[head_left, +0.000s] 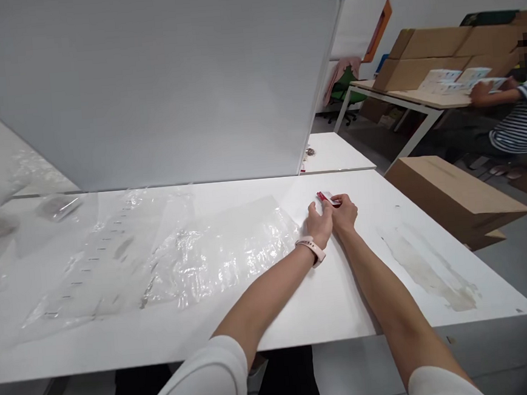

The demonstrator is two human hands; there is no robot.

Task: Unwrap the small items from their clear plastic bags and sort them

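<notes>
White table [309, 315], wide and flat, holds up a small red and white thing [321, 196]. It sits just past the fingers of both hands, toward the far edge. The right hand [345, 214] has its fingers bent and grips the right end of it. The left hand [319, 223] is close on the left side, with its fingers partly curled; I cannot tell if it grips too. A pink band [312, 249] goes around the left wrist.

To the left, shiny clear plastic bags [231, 255] lie flat on the table. On the right is a long, dull smudge [427, 273]. A big grey board [181, 82] stands at the far side. A brown box [458, 185] is just past the right edge. Far off to the right, another person in a striped top [524, 119] has hands near white packs [441, 80] on another table [415, 95], by more brown boxes [438, 44].
</notes>
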